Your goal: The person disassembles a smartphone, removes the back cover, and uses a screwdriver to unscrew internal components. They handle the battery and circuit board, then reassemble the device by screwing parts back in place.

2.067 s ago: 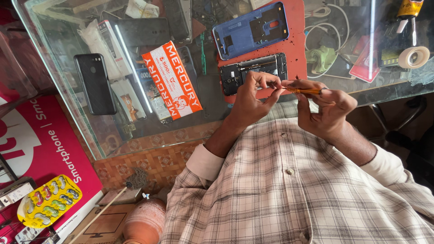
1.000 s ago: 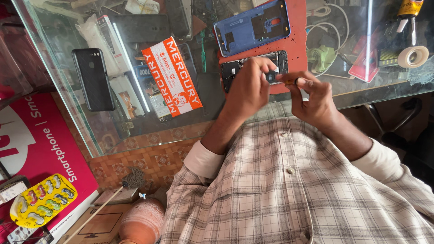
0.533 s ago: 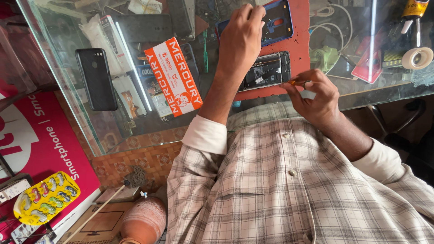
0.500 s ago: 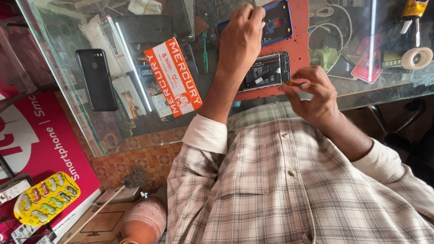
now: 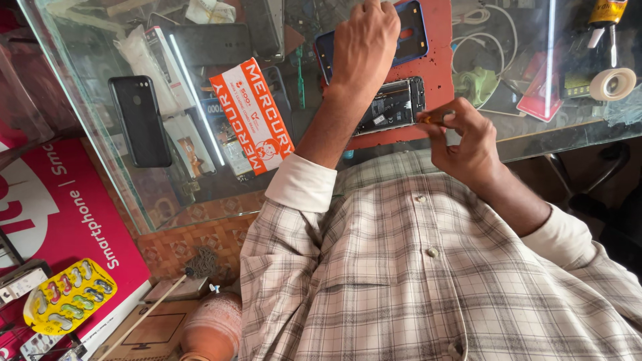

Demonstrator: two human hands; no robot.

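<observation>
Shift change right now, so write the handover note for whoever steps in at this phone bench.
Left hand: reached forward, lying on the blue back cover; its grip cannot be made out.
Right hand: pinches a small orange-handled screwdriver beside the opened phone.
The opened phone lies on the red mat on the glass counter, with the blue back cover just beyond it.
Done: back off, insides exposed.
Left: cover not yet refitted.

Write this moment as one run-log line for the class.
left hand: on blue phone cover | right hand: grips orange-handled tool | opened phone: lies on red mat
</observation>
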